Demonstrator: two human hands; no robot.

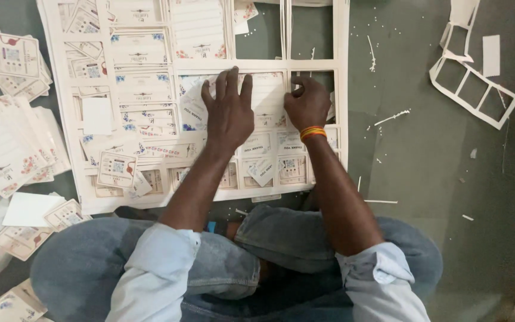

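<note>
A large white die-cut card sheet (pixel 150 65) printed with floral cards lies on the grey floor in front of me. My left hand (pixel 229 110) presses flat, fingers spread, on a lined card (pixel 266 89) still in the sheet. My right hand (pixel 307 102), with a striped band at the wrist, is curled at that card's right edge, fingertips pinching the sheet frame beside an empty window (pixel 317 77). Small loose cards (pixel 117 168) lie scattered over the sheet.
Stacks of punched-out cards (pixel 4 146) lie at the left, more (pixel 18 62) at the upper left. An empty white frame offcut (pixel 472 89) lies at the upper right. Thin paper slivers (pixel 391 117) dot the floor. My crossed legs in jeans (pixel 281 238) sit below.
</note>
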